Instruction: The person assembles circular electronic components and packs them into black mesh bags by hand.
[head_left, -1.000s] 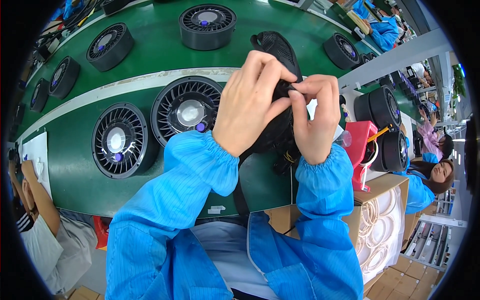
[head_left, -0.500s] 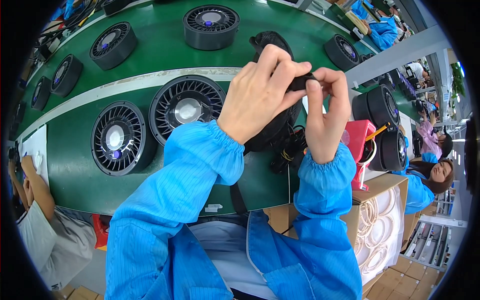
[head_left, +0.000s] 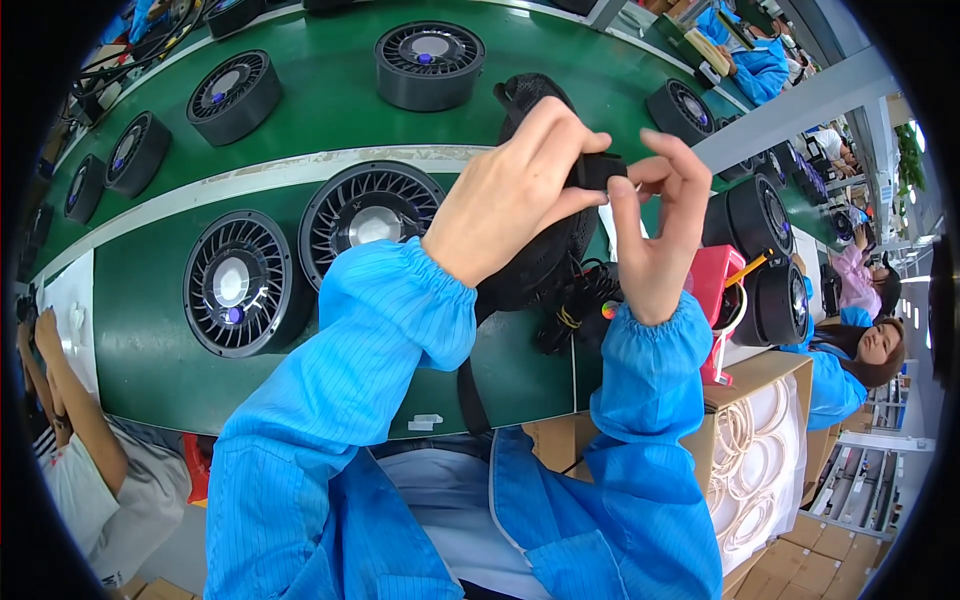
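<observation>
My left hand (head_left: 505, 200) pinches a small black block-shaped piece (head_left: 602, 171) between thumb and fingers. At the block's right end is my right hand (head_left: 662, 240), its thumb and a finger drawn together and other fingers raised; what lies between those fingertips is too small to make out. Behind and below my left hand sits a black mesh-covered object (head_left: 548, 262), partly hidden, with a black strap (head_left: 471, 395) hanging toward the bench edge. A bundle of black cables (head_left: 566, 325) lies below the hands. Two round black fan units (head_left: 232, 285) stand left of my left forearm.
More fan units (head_left: 428, 70) stand on the green bench's (head_left: 310, 105) far strip. At right are a red holder (head_left: 708, 290), stacked black round units (head_left: 775, 300) and a cardboard box (head_left: 770, 368) with coiled white rings. Co-workers are at the left and right edges.
The black block shows more fully now between my hands. My right fingers have spread and shifted slightly right. The whole view has dipped a little.
</observation>
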